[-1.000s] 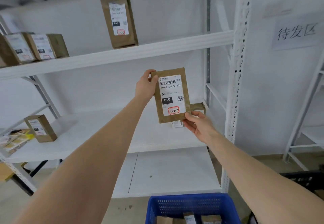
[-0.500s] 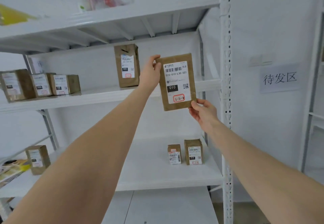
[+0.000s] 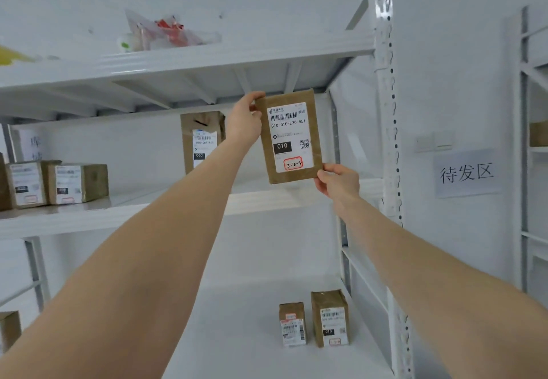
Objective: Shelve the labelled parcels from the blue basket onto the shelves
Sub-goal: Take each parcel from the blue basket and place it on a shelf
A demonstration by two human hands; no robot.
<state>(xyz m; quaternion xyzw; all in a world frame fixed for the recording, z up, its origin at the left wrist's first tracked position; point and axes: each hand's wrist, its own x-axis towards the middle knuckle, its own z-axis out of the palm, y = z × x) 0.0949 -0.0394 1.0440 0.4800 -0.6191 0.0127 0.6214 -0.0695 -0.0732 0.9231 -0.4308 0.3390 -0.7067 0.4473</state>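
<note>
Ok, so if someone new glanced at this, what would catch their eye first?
First, the flat brown paper-wrapped parcel with a white label, held up at centre against the white metal shelving: the left hand grips its top-left corner, the right hand pinches its bottom-right. Next, the white paper sign with black characters on the wall at right.

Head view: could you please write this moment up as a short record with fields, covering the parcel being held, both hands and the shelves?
Held parcel: brown, upright, label facing the camera
Label: 010-010-L30-551; black box reading 010; handwritten code circled in red
Left hand: grips the parcel's upper left edge
Right hand: pinches its lower right corner
Middle shelf: tall 060 parcel behind the left wrist; two boxes far left
Lower shelf: small parcel beside a larger parcel
Blue basket: not in view
</note>
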